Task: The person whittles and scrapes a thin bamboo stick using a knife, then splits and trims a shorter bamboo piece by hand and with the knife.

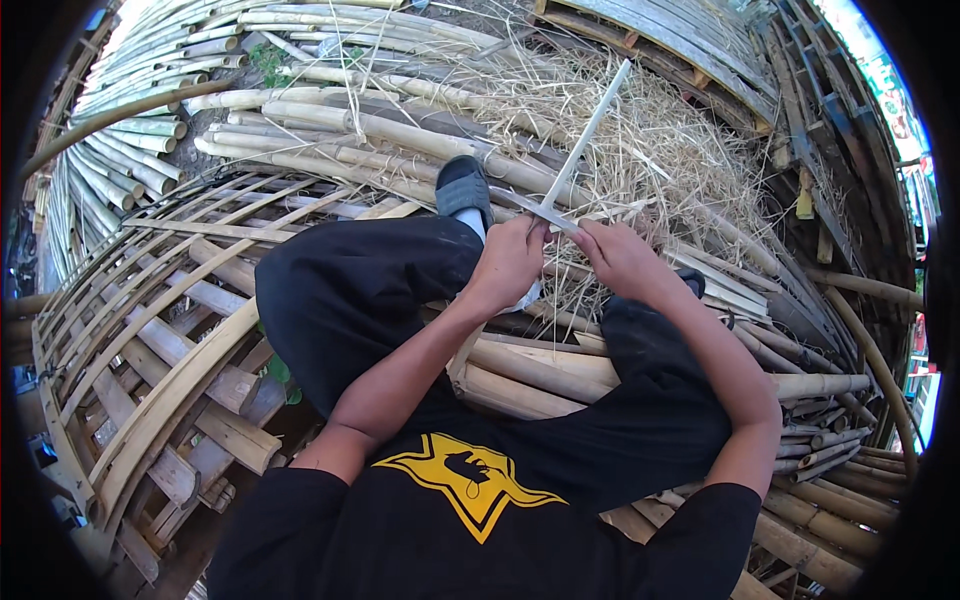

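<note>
My left hand (510, 264) is closed round the near end of a long, pale bamboo strip (588, 138), which slants away up and to the right over the straw. Close beside it, my right hand (622, 260) is closed on a knife. The grey knife blade (552, 214) points to the upper left and crosses the strip just beyond my fingers. My grip hides the knife's handle and the strip's near end. Both hands are in front of me between my bent knees.
Dry straw and shavings (650, 150) lie ahead, beside bamboo poles (350, 125). A woven bamboo lattice (170, 320) rises at my left. Wooden pallets (660, 50) stand at the far right. My sandalled foot (463, 190) rests close to the blade's tip.
</note>
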Action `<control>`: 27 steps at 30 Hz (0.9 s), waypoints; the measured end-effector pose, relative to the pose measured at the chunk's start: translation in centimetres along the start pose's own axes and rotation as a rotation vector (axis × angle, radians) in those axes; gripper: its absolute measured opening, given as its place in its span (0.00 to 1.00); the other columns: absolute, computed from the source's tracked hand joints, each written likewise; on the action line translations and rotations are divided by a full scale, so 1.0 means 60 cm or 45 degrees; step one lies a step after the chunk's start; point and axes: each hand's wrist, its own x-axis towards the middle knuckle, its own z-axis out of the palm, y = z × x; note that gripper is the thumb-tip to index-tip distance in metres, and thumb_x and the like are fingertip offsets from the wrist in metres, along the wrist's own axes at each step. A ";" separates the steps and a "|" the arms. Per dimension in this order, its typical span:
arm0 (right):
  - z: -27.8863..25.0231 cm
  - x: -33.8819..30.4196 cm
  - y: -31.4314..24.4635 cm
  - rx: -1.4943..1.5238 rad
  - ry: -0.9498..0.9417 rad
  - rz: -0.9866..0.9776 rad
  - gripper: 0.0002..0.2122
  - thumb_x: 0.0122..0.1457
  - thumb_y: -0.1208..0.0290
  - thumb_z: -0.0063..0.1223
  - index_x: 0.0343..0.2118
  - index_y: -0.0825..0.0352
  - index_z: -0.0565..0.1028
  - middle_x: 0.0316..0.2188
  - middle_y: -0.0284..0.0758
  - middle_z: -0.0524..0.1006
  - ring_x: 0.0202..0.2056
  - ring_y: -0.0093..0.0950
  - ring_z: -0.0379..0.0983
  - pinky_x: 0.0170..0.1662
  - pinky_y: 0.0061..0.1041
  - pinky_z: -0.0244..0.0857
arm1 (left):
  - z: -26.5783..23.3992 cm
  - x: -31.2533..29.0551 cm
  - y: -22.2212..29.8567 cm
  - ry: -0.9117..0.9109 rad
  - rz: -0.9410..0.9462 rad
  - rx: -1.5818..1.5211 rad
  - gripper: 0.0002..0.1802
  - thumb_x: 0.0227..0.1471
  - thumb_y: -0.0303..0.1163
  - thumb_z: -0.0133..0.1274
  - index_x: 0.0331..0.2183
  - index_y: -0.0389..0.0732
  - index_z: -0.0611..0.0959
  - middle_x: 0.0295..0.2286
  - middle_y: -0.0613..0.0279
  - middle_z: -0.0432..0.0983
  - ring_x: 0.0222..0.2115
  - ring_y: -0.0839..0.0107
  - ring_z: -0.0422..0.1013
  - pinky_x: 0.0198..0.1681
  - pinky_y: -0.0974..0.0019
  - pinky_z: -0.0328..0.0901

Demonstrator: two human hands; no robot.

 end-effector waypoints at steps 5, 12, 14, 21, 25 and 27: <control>-0.003 0.012 0.015 -0.155 0.035 -0.067 0.17 0.65 0.59 0.36 0.28 0.68 0.68 0.16 0.48 0.68 0.22 0.51 0.66 0.28 0.46 0.58 | 0.004 -0.002 -0.013 0.057 0.101 -0.053 0.12 0.59 0.29 0.45 0.29 0.31 0.77 0.15 0.60 0.68 0.15 0.75 0.62 0.21 0.67 0.59; -0.170 -0.066 0.329 -0.511 0.617 0.709 0.25 0.66 0.54 0.28 0.31 0.72 0.73 0.24 0.49 0.74 0.26 0.48 0.71 0.32 0.43 0.62 | -0.012 -0.035 0.009 -0.133 0.054 0.047 0.14 0.59 0.31 0.44 0.27 0.32 0.77 0.13 0.58 0.65 0.13 0.76 0.60 0.19 0.68 0.56; -0.184 -0.106 0.360 -0.221 1.019 0.758 0.25 0.66 0.53 0.30 0.30 0.73 0.72 0.22 0.46 0.72 0.26 0.42 0.68 0.32 0.38 0.60 | 0.009 -0.015 -0.003 -0.039 0.198 0.030 0.14 0.60 0.31 0.44 0.27 0.32 0.77 0.13 0.58 0.65 0.14 0.75 0.60 0.18 0.67 0.56; -0.052 -0.024 0.039 0.072 0.279 0.174 0.20 0.65 0.58 0.37 0.29 0.72 0.69 0.13 0.43 0.66 0.18 0.40 0.61 0.26 0.37 0.57 | 0.016 -0.006 -0.008 0.008 0.071 0.149 0.12 0.59 0.30 0.43 0.30 0.31 0.76 0.16 0.49 0.69 0.15 0.62 0.66 0.21 0.61 0.60; -0.009 -0.002 -0.007 -0.062 0.062 0.045 0.18 0.64 0.57 0.38 0.29 0.70 0.70 0.16 0.48 0.70 0.22 0.49 0.68 0.28 0.45 0.60 | 0.017 -0.007 -0.005 0.049 0.183 0.163 0.11 0.58 0.29 0.43 0.31 0.30 0.75 0.20 0.43 0.72 0.21 0.49 0.71 0.25 0.57 0.64; -0.002 0.000 0.005 -0.144 0.087 0.006 0.18 0.64 0.57 0.39 0.29 0.69 0.70 0.16 0.48 0.71 0.22 0.49 0.68 0.27 0.46 0.60 | 0.015 -0.008 -0.004 0.056 0.208 0.130 0.11 0.58 0.29 0.44 0.31 0.30 0.75 0.21 0.41 0.73 0.23 0.46 0.72 0.26 0.57 0.64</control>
